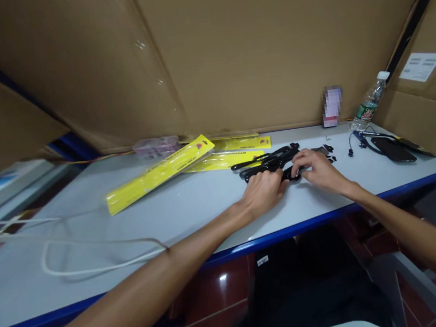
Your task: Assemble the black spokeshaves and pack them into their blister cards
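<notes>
A small pile of long, glossy black items point(269, 163) lies on the table in front of me; their exact kind is hard to tell. With its fingers curled over, my left hand point(263, 192) grips one long black item point(287, 173) at the near side of the pile. At that item's right end, my right hand point(317, 170) is closed in a pinch, its fingertips partly hidden. Several small black pieces point(328, 148) lie just beyond the right hand. Flat yellow packages point(162, 172) with clear fronts lie left of the pile, overlapping.
A clear plastic box point(156, 146) sits by the cardboard wall point(250, 45). At right are a plastic bottle point(367, 104), a propped phone point(332, 108), earphones point(351, 151) and a dark phone-like slab point(393, 149). A white cable point(106, 267) loops at left, touching my left forearm.
</notes>
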### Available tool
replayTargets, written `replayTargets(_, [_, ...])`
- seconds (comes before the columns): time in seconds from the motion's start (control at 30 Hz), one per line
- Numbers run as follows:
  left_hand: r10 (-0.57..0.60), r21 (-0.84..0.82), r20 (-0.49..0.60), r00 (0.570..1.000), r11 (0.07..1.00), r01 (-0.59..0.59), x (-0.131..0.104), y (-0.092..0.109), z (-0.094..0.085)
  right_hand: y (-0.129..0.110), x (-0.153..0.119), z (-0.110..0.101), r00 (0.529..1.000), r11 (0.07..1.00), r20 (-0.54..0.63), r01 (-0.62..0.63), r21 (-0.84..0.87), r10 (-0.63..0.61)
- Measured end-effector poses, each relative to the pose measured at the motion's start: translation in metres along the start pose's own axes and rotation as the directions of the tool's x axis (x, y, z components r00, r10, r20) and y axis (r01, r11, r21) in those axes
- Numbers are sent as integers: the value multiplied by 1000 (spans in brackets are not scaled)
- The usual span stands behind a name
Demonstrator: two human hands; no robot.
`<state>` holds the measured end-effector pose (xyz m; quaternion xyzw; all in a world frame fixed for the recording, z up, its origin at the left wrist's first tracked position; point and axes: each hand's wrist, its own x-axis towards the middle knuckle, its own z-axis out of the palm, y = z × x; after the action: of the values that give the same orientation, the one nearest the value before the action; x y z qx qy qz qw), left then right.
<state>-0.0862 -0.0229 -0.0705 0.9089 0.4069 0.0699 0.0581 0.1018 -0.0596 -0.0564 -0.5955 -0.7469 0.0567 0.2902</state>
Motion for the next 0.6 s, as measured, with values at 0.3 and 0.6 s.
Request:
replayTargets(0.3, [-3, -26, -4, 1000, 1000, 3, 1, -1, 0, 2, 0, 3, 990, 989, -61, -135, -63, 131])
replayTargets(0.6, [-8, -32, -8, 1000, 999, 8, 0, -1, 0, -1, 3, -5, 988, 996, -142, -73, -55, 65])
